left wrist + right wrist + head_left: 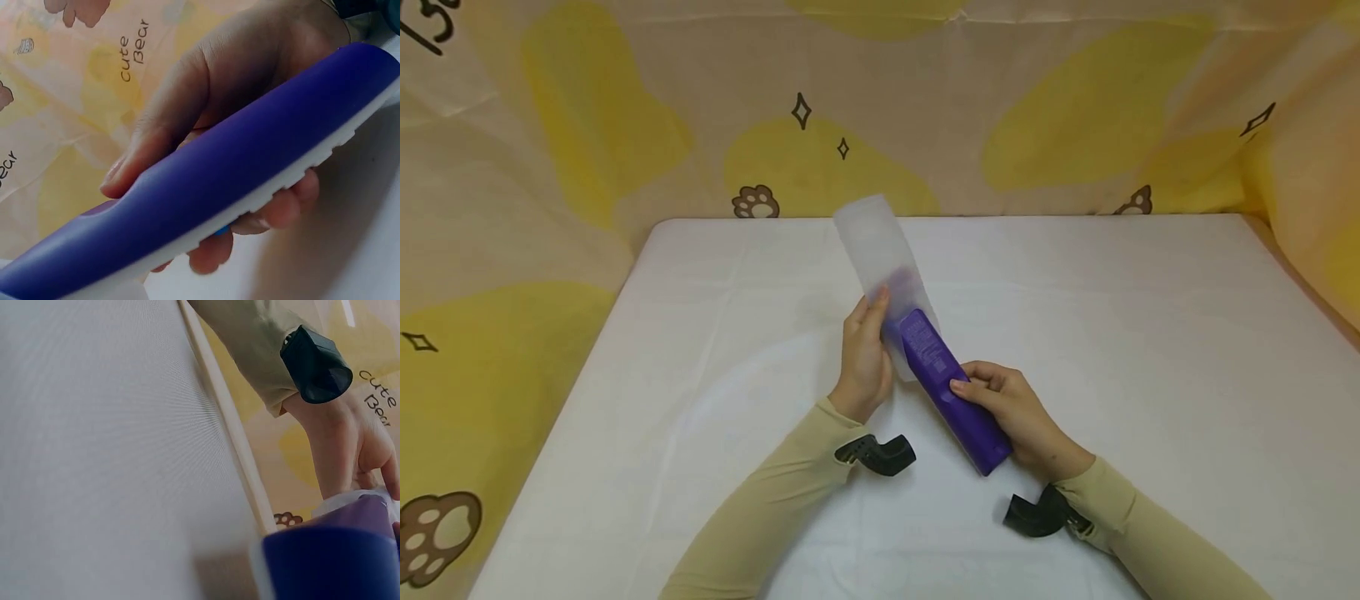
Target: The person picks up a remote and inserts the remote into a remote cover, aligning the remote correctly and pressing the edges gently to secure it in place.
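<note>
My right hand (pixel 1018 408) grips a long, narrow purple case (pixel 966 425) with small pale print near its upper end. The thumb lies on top of it. In the left wrist view, the same hand (pixel 231 75) holds the purple case (pixel 250 144), fingers under its white, notched edge; a bit of blue shows by the fingertips. My left hand (pixel 863 362) holds a frosted, see-through plastic sleeve (pixel 871 242) tilted upward, with something purple showing through it. The upper end of the case overlaps the sleeve's lower part. The right wrist view has the left hand (pixel 337 437) beyond the case (pixel 331 565).
A white table (pixel 737 333) lies beneath both hands. Behind and left of it hangs a yellow-and-beige cloth (pixel 647 108) with paw prints. Each wrist bears a dark camera mount, the left one (pixel 883 456) and the right one (pixel 1037 512).
</note>
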A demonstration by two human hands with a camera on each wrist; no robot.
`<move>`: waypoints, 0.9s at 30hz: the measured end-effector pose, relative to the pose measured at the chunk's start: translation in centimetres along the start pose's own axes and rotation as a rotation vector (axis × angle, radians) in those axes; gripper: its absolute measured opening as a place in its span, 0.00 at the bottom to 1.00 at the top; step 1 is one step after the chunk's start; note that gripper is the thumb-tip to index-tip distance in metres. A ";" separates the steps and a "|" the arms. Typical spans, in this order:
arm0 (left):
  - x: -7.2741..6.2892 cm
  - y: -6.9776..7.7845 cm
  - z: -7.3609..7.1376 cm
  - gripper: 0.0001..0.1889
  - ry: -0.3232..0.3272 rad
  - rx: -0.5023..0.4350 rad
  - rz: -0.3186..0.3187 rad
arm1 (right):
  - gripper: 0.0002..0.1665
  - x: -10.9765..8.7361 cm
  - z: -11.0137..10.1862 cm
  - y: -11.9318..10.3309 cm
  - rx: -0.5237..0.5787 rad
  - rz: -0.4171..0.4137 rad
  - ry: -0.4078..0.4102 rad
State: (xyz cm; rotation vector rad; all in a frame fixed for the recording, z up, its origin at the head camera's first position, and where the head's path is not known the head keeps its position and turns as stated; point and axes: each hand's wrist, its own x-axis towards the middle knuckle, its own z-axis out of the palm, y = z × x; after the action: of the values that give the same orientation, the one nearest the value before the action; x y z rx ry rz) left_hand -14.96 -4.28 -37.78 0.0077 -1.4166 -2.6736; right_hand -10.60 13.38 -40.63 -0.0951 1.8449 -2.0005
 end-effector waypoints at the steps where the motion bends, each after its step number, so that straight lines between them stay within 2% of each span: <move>1: 0.0 0.0 0.0 0.20 0.001 -0.007 0.003 | 0.08 0.0 0.0 0.0 0.002 -0.005 0.010; 5: 0.1 0.0 0.0 0.20 0.003 -0.037 -0.014 | 0.12 -0.1 0.1 -0.1 -0.013 -0.019 0.019; 8: 0.2 0.0 0.0 0.19 -0.005 -0.058 -0.059 | 0.17 0.0 0.1 0.0 -0.051 -0.030 0.009; 11: 0.4 0.0 -0.1 0.19 -0.043 -0.057 -0.125 | 0.20 0.0 0.1 0.0 -0.107 -0.048 0.010; 15: 0.5 -0.1 -0.2 0.19 -0.093 -0.055 -0.180 | 0.21 -0.1 0.0 0.1 -0.168 -0.084 0.013; 18: 0.6 0.0 -0.2 0.19 -0.078 -0.078 -0.178 | 0.20 -0.1 -0.1 0.1 -0.207 -0.117 0.010; 23: 0.6 0.2 -0.1 0.18 -0.003 -0.084 -0.153 | 0.19 0.1 -0.1 0.1 -0.231 -0.126 0.020; 27: 0.5 0.3 -0.1 0.18 -0.006 -0.077 -0.148 | 0.19 0.2 -0.1 0.0 -0.196 -0.097 0.040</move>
State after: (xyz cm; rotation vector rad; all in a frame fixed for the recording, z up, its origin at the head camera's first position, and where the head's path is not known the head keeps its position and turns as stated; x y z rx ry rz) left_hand -15.46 -4.58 -37.50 0.1025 -1.3637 -2.8477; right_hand -10.79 13.40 -40.67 -0.2070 2.0953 -1.8909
